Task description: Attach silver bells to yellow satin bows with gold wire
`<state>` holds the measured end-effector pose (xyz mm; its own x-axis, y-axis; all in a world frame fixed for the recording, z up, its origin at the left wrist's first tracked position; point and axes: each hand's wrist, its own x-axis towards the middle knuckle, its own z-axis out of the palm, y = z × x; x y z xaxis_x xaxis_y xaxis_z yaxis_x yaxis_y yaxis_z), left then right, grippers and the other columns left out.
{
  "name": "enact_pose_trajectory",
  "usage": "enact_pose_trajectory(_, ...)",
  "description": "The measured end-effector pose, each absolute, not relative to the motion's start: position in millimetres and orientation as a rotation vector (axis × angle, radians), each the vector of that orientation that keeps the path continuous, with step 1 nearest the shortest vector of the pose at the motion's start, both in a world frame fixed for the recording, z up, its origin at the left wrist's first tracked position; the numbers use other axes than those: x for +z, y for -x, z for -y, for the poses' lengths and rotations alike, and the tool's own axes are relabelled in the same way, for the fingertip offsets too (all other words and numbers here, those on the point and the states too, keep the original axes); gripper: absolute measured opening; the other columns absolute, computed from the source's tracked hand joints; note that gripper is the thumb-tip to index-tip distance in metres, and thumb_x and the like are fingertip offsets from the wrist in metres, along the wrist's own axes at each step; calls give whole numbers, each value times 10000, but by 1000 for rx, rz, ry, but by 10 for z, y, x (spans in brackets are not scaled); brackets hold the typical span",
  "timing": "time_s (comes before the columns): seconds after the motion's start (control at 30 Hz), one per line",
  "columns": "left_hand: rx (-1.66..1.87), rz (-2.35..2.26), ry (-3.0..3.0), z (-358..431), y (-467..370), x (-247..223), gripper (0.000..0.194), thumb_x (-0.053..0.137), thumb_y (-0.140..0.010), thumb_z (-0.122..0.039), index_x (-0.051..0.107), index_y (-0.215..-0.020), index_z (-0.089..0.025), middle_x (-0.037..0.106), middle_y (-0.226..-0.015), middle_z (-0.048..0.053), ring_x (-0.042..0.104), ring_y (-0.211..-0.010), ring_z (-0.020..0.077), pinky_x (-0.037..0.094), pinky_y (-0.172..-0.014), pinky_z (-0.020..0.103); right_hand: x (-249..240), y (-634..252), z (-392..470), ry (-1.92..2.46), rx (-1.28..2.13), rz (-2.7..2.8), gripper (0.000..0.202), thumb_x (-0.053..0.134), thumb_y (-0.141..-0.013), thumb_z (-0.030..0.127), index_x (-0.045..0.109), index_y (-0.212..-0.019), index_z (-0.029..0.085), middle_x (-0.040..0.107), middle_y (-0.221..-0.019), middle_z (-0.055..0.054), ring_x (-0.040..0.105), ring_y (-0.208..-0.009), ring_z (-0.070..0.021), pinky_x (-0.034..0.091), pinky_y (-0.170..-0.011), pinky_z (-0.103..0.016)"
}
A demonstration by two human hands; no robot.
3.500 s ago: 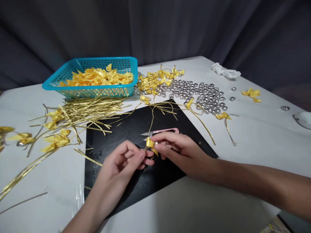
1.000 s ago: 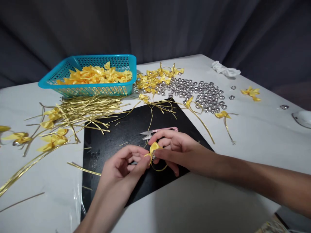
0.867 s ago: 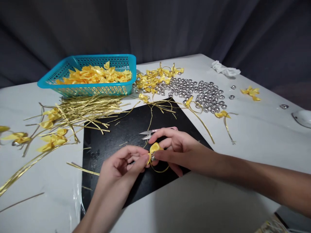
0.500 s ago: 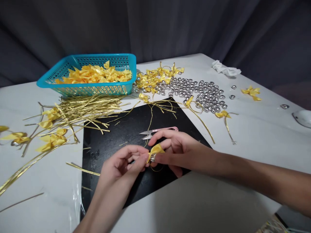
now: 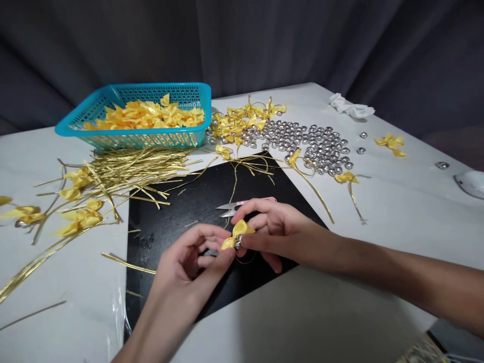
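Note:
Between my hands, over the black mat (image 5: 170, 222), is a yellow ribbon bow (image 5: 242, 228) with a silver bead (image 5: 238, 242) at its middle. My left hand (image 5: 196, 257) has its thumb and fingers closed around the bow's left loop. The thumb of my right hand (image 5: 278, 232) presses by the bead while its fingers curl behind the right loop. A thin gold cord loops below the bow. Just beyond my right fingers lie small thread snips (image 5: 230, 207) with a pink handle, partly covered by that hand.
A blue basket (image 5: 132, 132) of yellow bows stands at the back left, before a heap of gold cords (image 5: 139, 169). Silver beads (image 5: 321, 146) spread across the back right beside finished-looking bows (image 5: 238, 123). A crumpled white tissue (image 5: 351, 107) lies farther right.
My left thumb has slid slightly down, and more of the bow's left loop shows. Both hands keep their hold on the bow in nearly the same place.

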<state>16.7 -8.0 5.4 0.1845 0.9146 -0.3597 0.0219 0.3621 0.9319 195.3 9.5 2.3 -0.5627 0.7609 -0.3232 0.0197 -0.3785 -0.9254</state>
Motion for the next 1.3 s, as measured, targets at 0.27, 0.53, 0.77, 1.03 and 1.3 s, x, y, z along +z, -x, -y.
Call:
enact_pose_trajectory(0.27,826,-1223,-925,63,-138,-2,95,742,-672,-201,662,-712,-170,641,-607,-23,583,-569,67,445,-548,106,-6,-1981,-115,1049,2011,1365,276,618,-827,290,465,-1025,173,633,-810,2,437,-386,9,310,-350,-90)
enact_pose_trajectory(0.53,841,-1177,-898,52,-106,-11,97,724,-703,-231,663,-754,-177,634,-644,-33,567,-587,50,442,-556,91,16,-1974,-122,1066,2041,1334,244,619,-821,261,476,-989,157,615,-802,6,462,-391,5,361,-367,-97)
enact_pose_trajectory(0.77,836,-1161,-831,29,-101,-22,130,740,-677,-222,629,-707,-161,618,-607,-38,566,-545,46,441,-528,93,-11,-1967,-113,1094,1981,1345,252,643,-803,245,479,-971,153,604,-772,25,448,-391,16,357,-373,-90)
enact_pose_trajectory(1.03,871,-1180,-865,49,-113,-3,131,732,-688,-197,605,-687,-164,612,-617,-51,551,-545,36,431,-531,84,34,-1959,-89,1148,1993,1338,420,689,-740,426,472,-982,159,575,-809,12,456,-405,5,363,-368,-107)
enact_pose_trajectory(1.3,869,-1150,-894,39,-143,-1,134,730,-688,-179,597,-676,-170,622,-619,-50,556,-551,44,433,-529,92,6,-1961,-95,1066,2030,1311,353,662,-775,392,473,-948,150,601,-794,5,450,-384,5,359,-355,-103)
